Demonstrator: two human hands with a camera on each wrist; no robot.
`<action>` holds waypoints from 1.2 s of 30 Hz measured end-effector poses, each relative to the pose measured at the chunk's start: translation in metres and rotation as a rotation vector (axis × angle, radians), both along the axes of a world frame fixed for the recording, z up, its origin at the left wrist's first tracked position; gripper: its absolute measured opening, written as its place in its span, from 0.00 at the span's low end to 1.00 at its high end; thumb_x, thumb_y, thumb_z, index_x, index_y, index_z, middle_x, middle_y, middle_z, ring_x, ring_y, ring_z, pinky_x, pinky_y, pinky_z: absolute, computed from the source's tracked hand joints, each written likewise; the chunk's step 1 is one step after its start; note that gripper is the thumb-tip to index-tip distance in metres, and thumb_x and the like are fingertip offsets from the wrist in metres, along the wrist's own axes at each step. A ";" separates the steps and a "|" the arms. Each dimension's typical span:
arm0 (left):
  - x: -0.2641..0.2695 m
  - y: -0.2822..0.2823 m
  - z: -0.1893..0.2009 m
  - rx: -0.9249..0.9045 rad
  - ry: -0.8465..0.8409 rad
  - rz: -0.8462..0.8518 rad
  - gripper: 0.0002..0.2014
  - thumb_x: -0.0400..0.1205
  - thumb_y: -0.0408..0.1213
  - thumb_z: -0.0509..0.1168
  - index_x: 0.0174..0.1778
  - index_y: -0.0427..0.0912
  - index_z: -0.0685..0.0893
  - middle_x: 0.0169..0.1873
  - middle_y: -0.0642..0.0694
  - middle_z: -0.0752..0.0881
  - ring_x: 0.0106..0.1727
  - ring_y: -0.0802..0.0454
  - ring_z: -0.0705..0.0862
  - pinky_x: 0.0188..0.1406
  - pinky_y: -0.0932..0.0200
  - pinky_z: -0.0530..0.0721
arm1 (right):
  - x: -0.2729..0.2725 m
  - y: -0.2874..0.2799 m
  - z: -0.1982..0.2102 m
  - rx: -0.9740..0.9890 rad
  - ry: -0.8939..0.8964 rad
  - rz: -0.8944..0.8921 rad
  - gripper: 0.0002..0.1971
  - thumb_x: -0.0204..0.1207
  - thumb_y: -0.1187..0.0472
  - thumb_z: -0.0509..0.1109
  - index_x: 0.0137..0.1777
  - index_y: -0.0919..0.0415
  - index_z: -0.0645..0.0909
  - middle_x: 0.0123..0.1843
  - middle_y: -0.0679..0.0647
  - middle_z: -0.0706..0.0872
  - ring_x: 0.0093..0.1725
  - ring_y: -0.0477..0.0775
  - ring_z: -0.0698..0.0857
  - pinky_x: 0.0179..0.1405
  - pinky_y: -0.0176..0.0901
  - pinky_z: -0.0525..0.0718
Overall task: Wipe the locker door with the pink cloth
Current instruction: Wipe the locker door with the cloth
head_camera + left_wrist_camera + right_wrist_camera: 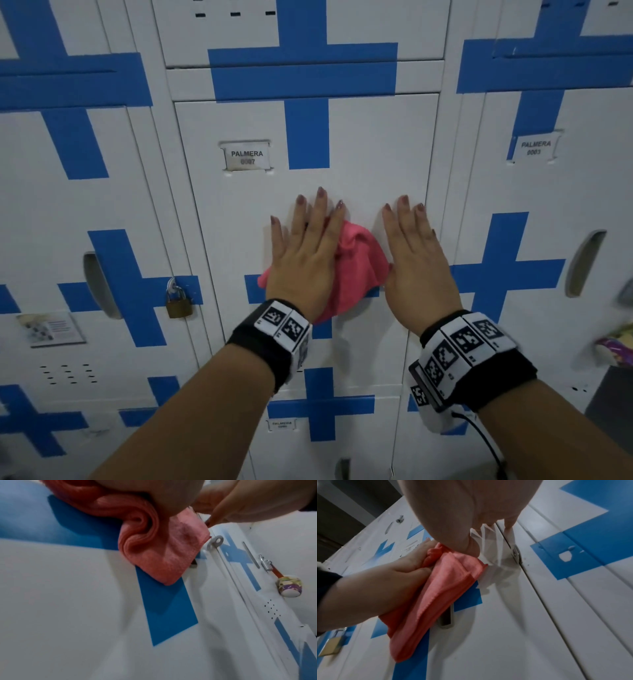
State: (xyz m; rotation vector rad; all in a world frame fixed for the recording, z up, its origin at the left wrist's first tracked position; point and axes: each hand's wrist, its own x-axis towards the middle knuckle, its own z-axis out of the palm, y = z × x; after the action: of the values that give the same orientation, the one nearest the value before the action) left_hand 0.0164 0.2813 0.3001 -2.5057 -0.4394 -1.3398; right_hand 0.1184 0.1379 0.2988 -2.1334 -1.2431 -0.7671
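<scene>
Locker door (359, 144), pink cloth (356, 260) underhand.

A brass padlock (178, 302) hangs on the left neighbouring locker; a patterned key fob (289, 587) dangles at the right one.

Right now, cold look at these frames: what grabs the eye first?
The crumpled pink microfibre cloth, pressed against the middle white metal locker door by the flat left hand. The right hand lies flat on the door beside it, near the door's right edge. Next come the bold blue painted crosses and the brass padlock on the left neighbouring locker.
</scene>
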 end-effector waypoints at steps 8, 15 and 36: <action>-0.002 0.006 -0.022 0.002 0.043 -0.046 0.30 0.82 0.39 0.48 0.82 0.50 0.49 0.81 0.46 0.49 0.81 0.42 0.46 0.72 0.30 0.40 | -0.001 -0.001 0.000 -0.033 0.018 0.031 0.37 0.69 0.57 0.37 0.82 0.51 0.37 0.82 0.45 0.31 0.81 0.49 0.32 0.80 0.51 0.42; -0.009 0.019 -0.061 0.203 0.205 -0.056 0.31 0.83 0.42 0.47 0.82 0.52 0.43 0.83 0.48 0.37 0.82 0.43 0.38 0.77 0.37 0.34 | 0.002 -0.001 -0.004 -0.014 -0.014 0.009 0.48 0.67 0.74 0.59 0.83 0.52 0.37 0.83 0.47 0.32 0.82 0.50 0.32 0.80 0.53 0.44; 0.007 -0.022 0.019 -0.213 -0.226 -0.075 0.10 0.75 0.47 0.66 0.45 0.45 0.80 0.41 0.44 0.78 0.40 0.44 0.76 0.39 0.51 0.73 | 0.005 -0.002 -0.006 -0.030 -0.038 0.039 0.32 0.79 0.57 0.46 0.83 0.53 0.40 0.83 0.47 0.34 0.82 0.52 0.34 0.80 0.54 0.44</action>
State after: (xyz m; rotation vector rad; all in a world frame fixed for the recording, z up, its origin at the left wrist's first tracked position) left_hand 0.0236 0.2590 0.3187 -2.5691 -0.5683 -1.6976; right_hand 0.1230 0.1362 0.2929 -2.1212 -1.3202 -0.7795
